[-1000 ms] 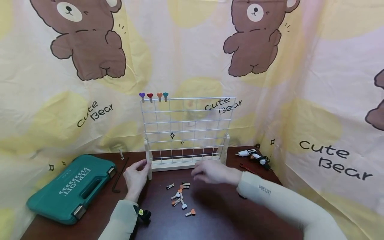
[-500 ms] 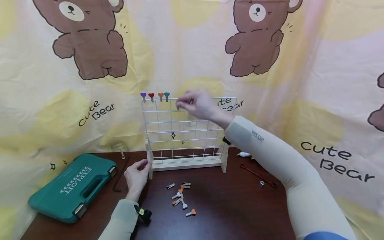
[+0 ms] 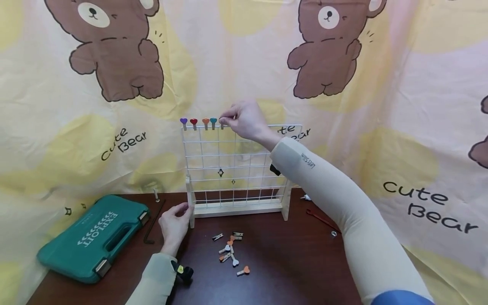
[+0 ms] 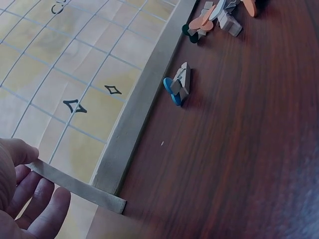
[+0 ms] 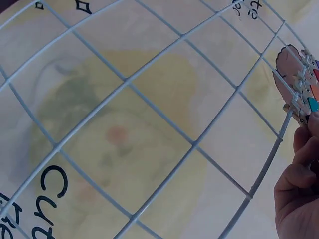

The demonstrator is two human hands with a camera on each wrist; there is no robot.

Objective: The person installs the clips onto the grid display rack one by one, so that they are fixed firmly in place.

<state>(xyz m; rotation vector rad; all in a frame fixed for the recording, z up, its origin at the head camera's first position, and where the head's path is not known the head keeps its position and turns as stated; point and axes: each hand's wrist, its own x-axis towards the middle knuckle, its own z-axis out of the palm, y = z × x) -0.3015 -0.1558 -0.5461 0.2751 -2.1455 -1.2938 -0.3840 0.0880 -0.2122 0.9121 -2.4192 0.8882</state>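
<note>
- Pinching a fifth clothespin (image 3: pixel 222 126) at the top of the wire grid (image 5: pixel 126 81), right hand (image 3: pixel 247 121).
- Left hand (image 3: pixel 174 223) gripping the wooden stand (image 3: pixel 236 211).
- Four heart clothespins (image 3: pixel 194 122) clipped; loose ones (image 3: pixel 235 262) left on the desk (image 3: pixel 289 267).

The head view is bright and evenly lit, with a faint sheen on the table (image 3: pixel 282 279); both wrist views look dimmer.

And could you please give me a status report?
Right hand pinches clip at rack's top wire. Left hand holds left post. Four heart clips alongside. Nothing visibly blocking.
</note>
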